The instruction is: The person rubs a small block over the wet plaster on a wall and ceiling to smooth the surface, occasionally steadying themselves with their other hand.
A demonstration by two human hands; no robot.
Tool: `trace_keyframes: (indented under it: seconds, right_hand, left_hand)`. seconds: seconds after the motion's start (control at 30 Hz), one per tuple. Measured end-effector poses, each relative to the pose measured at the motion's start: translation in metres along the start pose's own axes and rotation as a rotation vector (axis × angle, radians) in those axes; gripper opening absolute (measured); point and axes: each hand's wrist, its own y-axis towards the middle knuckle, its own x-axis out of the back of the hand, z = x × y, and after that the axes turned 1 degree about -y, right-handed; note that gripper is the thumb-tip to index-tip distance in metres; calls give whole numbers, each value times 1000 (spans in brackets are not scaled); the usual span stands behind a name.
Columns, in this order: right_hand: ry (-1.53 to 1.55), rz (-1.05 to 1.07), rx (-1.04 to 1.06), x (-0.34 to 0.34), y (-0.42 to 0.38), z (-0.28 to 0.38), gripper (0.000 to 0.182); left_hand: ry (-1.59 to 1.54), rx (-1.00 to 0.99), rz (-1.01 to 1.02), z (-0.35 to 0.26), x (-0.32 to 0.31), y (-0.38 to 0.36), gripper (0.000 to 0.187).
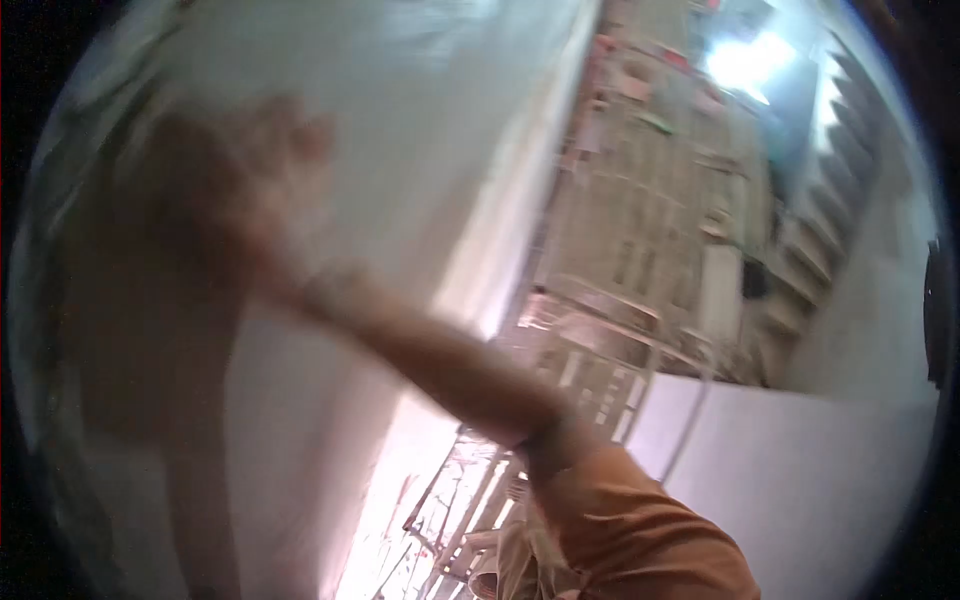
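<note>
My right hand (pixel 260 190) is stretched out in front of a pale, smooth wall (pixel 400 130) on the left of the head view. Motion smears its fingers, so I cannot make out their shape, whether anything is in them, or whether they touch the wall. The forearm is bare below a rolled orange sleeve (pixel 640 520), with a dark band near the wrist. A broad dark shadow (pixel 150 350) falls on the wall around and below the hand. My left hand is out of the frame.
Slatted wooden boards (pixel 620 220) fill the middle right. Stair-like steps (pixel 810 250) and a bright light (pixel 750 60) lie beyond. A white panel (pixel 780 470) stands at lower right. My trousers (pixel 520 560) show at the bottom, above a slatted platform.
</note>
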Motion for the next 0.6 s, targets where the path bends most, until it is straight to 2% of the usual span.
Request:
trace_keyframes:
  seconds: [0.1, 0.17, 0.27, 0.3, 0.37, 0.43, 0.57, 0.6]
  right_hand:
    - [-32, -230, -144, 37, 89, -23, 52]
    - [-32, -304, -178, 43, 95, 1, 45]
    - [-83, -223, 35, 50, 39, 76, 36]
    - [-18, -150, 34, 58, 23, 102, 40]
    - [96, -65, 42, 66, -7, 132, 47]
    - [128, -66, 122, 69, -3, 121, 48]
    - [-123, -218, -28, 61, 61, 41, 33]
    - [-52, -306, -90, 61, 80, 21, 28]
  left_hand:
    - [7, 75, -15, 15, 6, 13, 68]
    - [39, 122, -25, 21, 16, 18, 68]
    - [101, 70, -26, 11, 17, 25, 67]
    - [103, -8, -44, 13, 17, 30, 67]
    - [96, 44, -21, 16, 17, 25, 66]
    - [94, 50, -23, 17, 17, 24, 66]
    - [96, 86, -9, 16, 20, 24, 71]
    - [133, 114, 8, 17, 21, 21, 73]
